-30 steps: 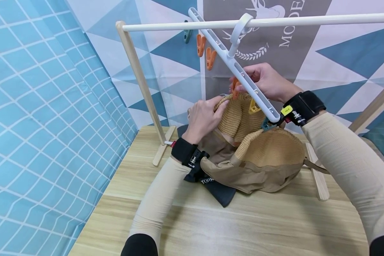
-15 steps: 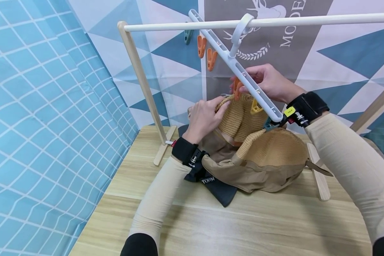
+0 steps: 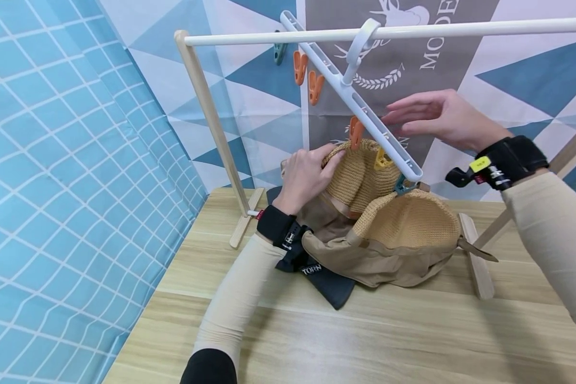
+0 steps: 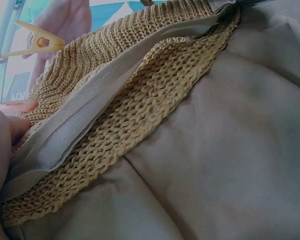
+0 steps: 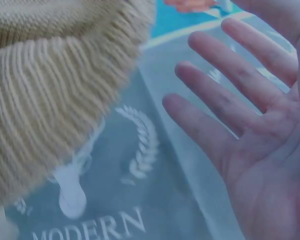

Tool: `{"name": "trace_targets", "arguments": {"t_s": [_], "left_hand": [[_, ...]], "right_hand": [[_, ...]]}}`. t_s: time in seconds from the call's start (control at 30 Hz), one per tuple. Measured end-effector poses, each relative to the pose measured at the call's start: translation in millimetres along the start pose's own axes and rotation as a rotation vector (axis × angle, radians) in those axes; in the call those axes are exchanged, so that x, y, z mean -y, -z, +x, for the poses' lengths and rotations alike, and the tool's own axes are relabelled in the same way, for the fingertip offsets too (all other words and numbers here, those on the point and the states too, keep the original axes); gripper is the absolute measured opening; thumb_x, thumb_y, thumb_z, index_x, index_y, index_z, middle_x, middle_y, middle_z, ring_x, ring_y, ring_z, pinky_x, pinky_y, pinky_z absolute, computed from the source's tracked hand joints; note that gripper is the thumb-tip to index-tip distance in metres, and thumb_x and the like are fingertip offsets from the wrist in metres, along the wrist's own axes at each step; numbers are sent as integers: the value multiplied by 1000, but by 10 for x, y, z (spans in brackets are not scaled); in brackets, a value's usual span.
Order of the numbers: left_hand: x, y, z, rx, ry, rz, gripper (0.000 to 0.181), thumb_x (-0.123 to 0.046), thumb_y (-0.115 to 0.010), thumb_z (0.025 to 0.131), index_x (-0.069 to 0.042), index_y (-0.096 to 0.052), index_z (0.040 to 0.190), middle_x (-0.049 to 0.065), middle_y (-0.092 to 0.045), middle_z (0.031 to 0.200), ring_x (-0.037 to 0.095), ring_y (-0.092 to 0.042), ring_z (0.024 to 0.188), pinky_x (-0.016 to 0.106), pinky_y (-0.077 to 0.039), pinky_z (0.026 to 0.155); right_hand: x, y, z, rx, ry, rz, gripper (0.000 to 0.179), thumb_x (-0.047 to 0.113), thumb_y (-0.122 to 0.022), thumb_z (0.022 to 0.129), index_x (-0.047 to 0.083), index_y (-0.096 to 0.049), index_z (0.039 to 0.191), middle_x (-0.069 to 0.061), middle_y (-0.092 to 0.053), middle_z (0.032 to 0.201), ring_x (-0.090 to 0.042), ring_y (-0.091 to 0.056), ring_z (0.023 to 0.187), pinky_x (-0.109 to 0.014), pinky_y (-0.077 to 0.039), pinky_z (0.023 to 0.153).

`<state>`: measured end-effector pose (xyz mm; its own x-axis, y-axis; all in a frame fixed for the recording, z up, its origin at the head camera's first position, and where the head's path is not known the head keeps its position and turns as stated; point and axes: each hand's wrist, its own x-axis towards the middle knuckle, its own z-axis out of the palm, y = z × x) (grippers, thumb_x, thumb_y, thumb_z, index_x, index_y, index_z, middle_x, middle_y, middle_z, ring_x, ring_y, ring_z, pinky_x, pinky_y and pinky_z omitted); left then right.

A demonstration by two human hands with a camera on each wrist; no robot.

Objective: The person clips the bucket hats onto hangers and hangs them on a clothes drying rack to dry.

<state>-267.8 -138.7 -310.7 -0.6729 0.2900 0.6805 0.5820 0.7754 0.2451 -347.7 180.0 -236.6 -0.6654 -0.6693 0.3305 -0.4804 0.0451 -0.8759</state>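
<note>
A tan woven sun hat (image 3: 408,221) with brown cloth hangs in folds under the pale blue clip hanger (image 3: 365,114), its cloth low over the table. My left hand (image 3: 307,173) pinches the woven edge at its upper left, beside an orange clothes peg (image 3: 356,132) at that edge. A yellow peg (image 3: 382,159) and a teal peg (image 3: 405,185) also meet the weave along the hanger. My right hand (image 3: 444,120) is off to the right of the hanger, holding nothing; the right wrist view shows its fingers straight and spread beside the weave (image 5: 65,100).
The hanger hooks over the white rail (image 3: 269,39) of a wooden-legged rack. Farther back on it hang two orange pegs (image 3: 316,88) and a green peg (image 3: 279,53). Dark cloth with white letters (image 3: 328,288) lies under the hat on the wooden table (image 3: 288,341).
My right hand has let go of the orange peg and drawn back to the right, its fingers straightening. The left hand stays at the hat's edge.
</note>
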Motion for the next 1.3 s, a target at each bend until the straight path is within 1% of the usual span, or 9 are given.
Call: {"name": "trace_targets", "arguments": {"t_s": [0.17,0.23,0.3,0.4,0.53,0.7,0.77,1.13,1.3], "left_hand": [[-13,-15,4,-8,3,5,30,-34,-62,117,-13,-80,106,-4,-35,62,16,-34,54,26,-12,59],[-17,-18,2,-10,9,9,30,-35,-62,117,-14,-81,109,-4,-36,61,16,-34,54,26,-12,59],[-19,-27,-1,-13,14,12,30,-35,-62,117,-14,-83,114,-4,-36,61,16,-34,53,26,-11,58],[-22,-43,-6,-12,12,5,30,-34,-62,117,-14,-83,121,-4,-37,61,15,-32,53,25,-12,58],[-29,-62,-11,-15,-1,-7,29,-33,-62,117,-14,-83,120,-4,-37,61,15,-31,52,25,-13,58],[-36,-70,-23,-17,-11,-13,28,-32,-63,117,-13,-83,115,-4,-38,61,14,-32,51,24,-15,58],[-37,-67,-26,-18,-12,-11,28,-33,-63,117,-13,-82,112,-4,-38,61,15,-33,52,24,-14,58],[-7,-29,-63,-22,-8,-16,28,-33,-64,116,-12,-82,113,-2,-41,62,18,-40,53,27,-20,58],[6,-5,-77,-31,-1,-3,29,-33,-64,116,-11,-84,121,5,-52,60,21,-45,53,28,-23,58]], "right_hand": [[-6,183,-195,37,108,161,50,-21,-51,108,-7,-61,154,-6,-81,142,-13,-77,133,-24,-60,109],[-5,215,-239,63,151,240,51,-26,-45,107,-12,-57,155,-12,-80,144,-17,-76,136,-29,-60,112],[4,220,-276,69,176,271,52,-28,-43,106,-16,-54,155,-15,-79,144,-19,-76,137,-31,-59,113],[26,175,-329,19,197,254,51,-30,-44,104,-18,-54,153,-17,-79,144,-21,-77,136,-32,-61,111],[24,48,-388,-50,235,246,51,-29,-47,103,-17,-57,152,-19,-78,145,-23,-76,138,-33,-62,112],[-6,-125,-435,-7,346,385,52,-31,-42,103,-21,-53,153,-26,-72,152,-31,-68,149,-40,-57,122],[0,-192,-469,-23,374,403,51,-31,-43,102,-22,-53,151,-28,-72,151,-32,-68,150,-42,-56,123],[32,-536,-729,-307,409,331,45,-29,-51,101,-24,-59,144,-24,-78,142,-30,-74,140,-39,-59,117],[32,-642,-853,-405,419,292,46,-26,-55,101,-23,-58,147,-24,-77,142,-30,-75,139,-36,-60,116]]}}
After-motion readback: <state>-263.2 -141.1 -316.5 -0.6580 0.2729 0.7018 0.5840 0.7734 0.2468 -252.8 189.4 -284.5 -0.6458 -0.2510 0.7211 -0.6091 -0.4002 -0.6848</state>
